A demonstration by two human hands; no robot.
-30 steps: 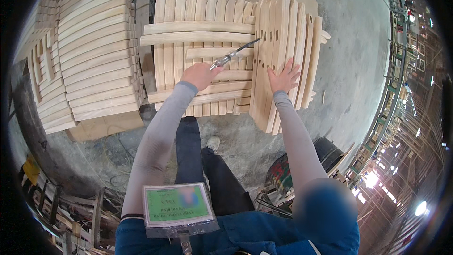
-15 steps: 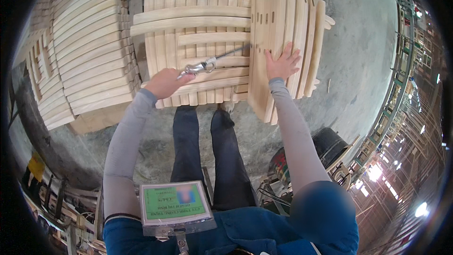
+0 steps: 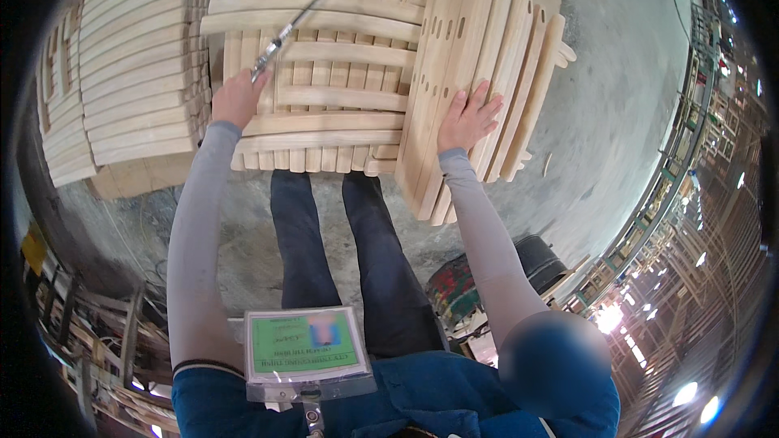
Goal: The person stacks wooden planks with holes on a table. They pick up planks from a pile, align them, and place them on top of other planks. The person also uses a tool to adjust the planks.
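Note:
My left hand (image 3: 236, 100) is closed round the handle of a silver air blow gun (image 3: 269, 53). Its long thin nozzle slants up and to the right, over the pale wooden slats (image 3: 341, 52) stacked crosswise in front of me. Fingers spread, my right hand (image 3: 468, 119) lies on a row of wooden boards (image 3: 442, 40) standing on edge at the right side of the stack. Small oval slots run in lines along the edges of several boards. The nozzle tip is apart from these slots.
Another tall stack of curved wooden pieces (image 3: 138, 73) stands at the left. My legs (image 3: 304, 235) are close to the near side of the slats. A dark tub (image 3: 535, 264) sits on the concrete floor (image 3: 600, 113) at the lower right, beside my right forearm.
The blow gun has swung up and left, its tip leaving the slotted boards. My right hand stays spread on the boards. The view has shifted slightly.

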